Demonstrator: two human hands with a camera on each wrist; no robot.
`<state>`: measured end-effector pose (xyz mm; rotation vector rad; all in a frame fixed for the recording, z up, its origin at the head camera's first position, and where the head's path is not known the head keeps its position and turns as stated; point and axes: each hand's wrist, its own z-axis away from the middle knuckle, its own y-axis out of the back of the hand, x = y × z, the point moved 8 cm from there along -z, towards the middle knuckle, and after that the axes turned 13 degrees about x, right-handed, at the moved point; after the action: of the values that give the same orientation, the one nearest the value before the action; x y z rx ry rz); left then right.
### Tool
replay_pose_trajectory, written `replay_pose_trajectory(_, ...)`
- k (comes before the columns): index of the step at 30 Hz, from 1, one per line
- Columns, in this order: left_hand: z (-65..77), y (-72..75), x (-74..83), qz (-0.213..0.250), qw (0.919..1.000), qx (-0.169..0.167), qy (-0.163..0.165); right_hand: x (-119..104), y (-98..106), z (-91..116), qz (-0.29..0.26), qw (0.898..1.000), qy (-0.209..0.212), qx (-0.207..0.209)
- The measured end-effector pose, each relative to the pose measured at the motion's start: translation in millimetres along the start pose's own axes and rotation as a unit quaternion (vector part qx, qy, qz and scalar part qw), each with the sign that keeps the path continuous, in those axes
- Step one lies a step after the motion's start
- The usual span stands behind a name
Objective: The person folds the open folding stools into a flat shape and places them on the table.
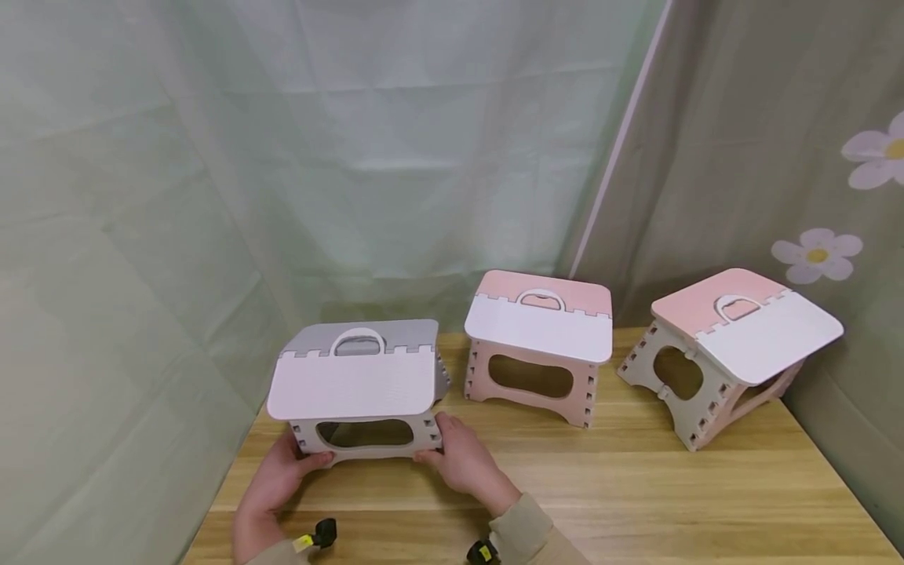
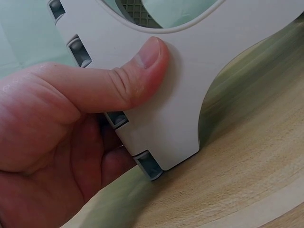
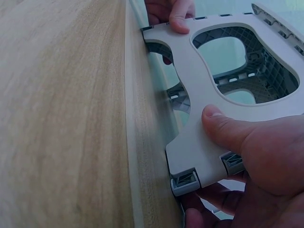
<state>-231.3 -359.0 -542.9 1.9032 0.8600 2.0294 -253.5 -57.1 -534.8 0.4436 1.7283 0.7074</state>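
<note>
A grey and white folding step stool (image 1: 353,384) stands unfolded at the left of the wooden table, its white carry handle up on top. Both hands grip its near leg panel low down, one at each side. My left hand (image 1: 277,471) has its thumb across the panel's white face (image 2: 166,118) below the oval opening, the fingers curled behind the notched edge. At the other corner my right hand (image 1: 462,455) pinches the panel the same way, thumb in front and fingers behind, as the right wrist view shows.
A pink and white folding stool (image 1: 540,333) stands just right of the grey one. Another pink and white stool (image 1: 741,337) is farther right, turned at an angle. Pale curtains (image 1: 424,157) hang behind the wooden table (image 1: 636,494) and along its sides.
</note>
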Motion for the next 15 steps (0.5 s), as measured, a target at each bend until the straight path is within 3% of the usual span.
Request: replay_pose_trajectory(15,-0.8,-1.9,-2.4,0.016,0.9999,-0.003,-0.002,-2.1,1.7,1.9,0.001,1.0,-0.003,0.0)
